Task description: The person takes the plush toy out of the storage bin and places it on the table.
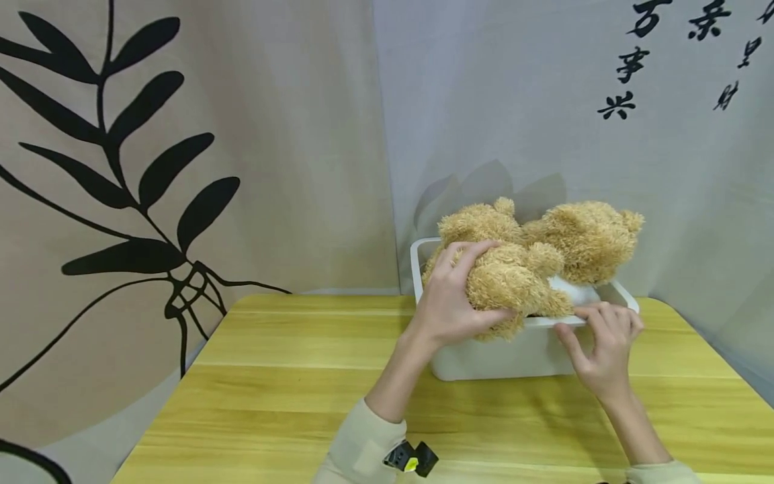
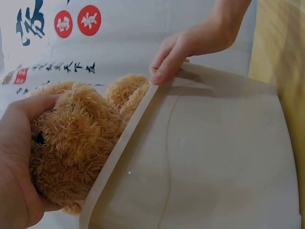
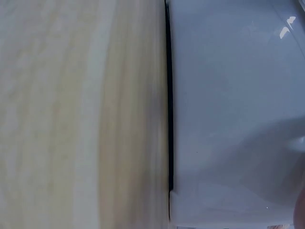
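Observation:
My left hand (image 1: 447,306) grips a curly, golden-brown teddy bear (image 1: 510,279) at the near left side of a white plastic bin (image 1: 502,363). The fingers spread over the fur and the thumb lies along the near side. The left wrist view shows a dark eye on the held bear (image 2: 76,138), which bulges over the bin's rim. With fingers over the near rim and thumb outside, my right hand (image 1: 607,349) holds the bin near its right corner. Behind the held bear, more matching plush (image 1: 586,242) sticks up above the bin; its lower parts are hidden.
The bin stands on a wood-grain table (image 1: 290,390), close to its back edge. Behind hangs a pale curtain (image 1: 302,154) printed with dark leaves and characters. Inside the bin, something white (image 1: 574,290) shows between the plush.

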Motion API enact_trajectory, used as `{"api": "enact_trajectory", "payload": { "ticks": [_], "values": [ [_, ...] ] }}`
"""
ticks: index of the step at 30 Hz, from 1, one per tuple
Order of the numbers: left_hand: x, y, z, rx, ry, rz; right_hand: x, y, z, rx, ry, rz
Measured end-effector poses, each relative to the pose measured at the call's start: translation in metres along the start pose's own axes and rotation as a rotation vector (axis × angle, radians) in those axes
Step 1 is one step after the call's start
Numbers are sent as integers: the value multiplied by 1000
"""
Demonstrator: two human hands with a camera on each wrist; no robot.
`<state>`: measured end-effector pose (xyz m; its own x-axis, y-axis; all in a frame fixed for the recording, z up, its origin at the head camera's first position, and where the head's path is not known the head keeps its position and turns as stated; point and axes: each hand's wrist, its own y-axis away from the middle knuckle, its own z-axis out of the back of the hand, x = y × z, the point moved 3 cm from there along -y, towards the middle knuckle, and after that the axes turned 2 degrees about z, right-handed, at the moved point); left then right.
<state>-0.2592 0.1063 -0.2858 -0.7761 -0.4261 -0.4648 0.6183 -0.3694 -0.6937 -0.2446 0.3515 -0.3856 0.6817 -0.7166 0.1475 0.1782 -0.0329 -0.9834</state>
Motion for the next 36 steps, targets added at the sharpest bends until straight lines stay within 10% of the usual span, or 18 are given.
{"api": "enact_trajectory", "payload": {
  "ticks": [17, 36],
  "values": [
    [-13, -2, 30, -171, 98, -166, 10, -4, -2, 16, 0, 14],
    [-43, -14, 107, -488, 263, -441, 14, -6, -1, 17, -20, -5]
  ]
}}
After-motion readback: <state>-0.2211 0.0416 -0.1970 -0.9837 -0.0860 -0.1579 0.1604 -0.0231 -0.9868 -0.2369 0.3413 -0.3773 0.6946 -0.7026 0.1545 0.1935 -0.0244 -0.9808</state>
